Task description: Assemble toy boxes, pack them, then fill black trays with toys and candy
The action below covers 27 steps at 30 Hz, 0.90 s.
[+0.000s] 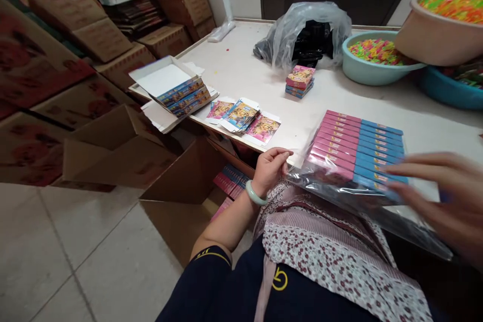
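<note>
My left hand [270,166], with a pale green bangle on the wrist, pinches the edge of a clear plastic bag [320,186] at the table's front edge. In the bag, or partly in it, lies a block of small boxes in two rows, pink boxes [335,143] on the left and blue boxes [379,153] on the right. My right hand [441,186] is blurred by motion, its fingers stretched out over the near blue boxes. Whether it touches them I cannot tell. The bag's loose part hangs over the front edge toward the right.
Flattened printed cartons [241,115] lie left on the table [241,60]. A small stack of boxes [301,80] stands behind, near a bag of black plastic [313,35]. Basins of colourful pieces [373,73] stand right. An open cardboard box [181,201] sits below left.
</note>
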Each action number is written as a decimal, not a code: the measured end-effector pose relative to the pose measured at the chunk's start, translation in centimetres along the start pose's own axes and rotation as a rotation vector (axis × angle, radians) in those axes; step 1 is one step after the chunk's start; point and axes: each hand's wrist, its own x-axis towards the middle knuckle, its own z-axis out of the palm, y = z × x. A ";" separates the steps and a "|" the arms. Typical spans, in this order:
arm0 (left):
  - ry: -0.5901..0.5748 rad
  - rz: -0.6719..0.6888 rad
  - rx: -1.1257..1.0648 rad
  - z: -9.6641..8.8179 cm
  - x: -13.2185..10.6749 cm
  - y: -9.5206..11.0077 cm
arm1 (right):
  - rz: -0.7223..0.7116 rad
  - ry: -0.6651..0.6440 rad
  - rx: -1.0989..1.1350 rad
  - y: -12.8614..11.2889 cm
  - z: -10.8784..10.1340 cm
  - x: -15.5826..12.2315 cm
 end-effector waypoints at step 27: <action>-0.294 0.164 0.297 -0.2 -1.4 1.0 | 0.131 -0.293 0.418 -1.5 7.8 6.7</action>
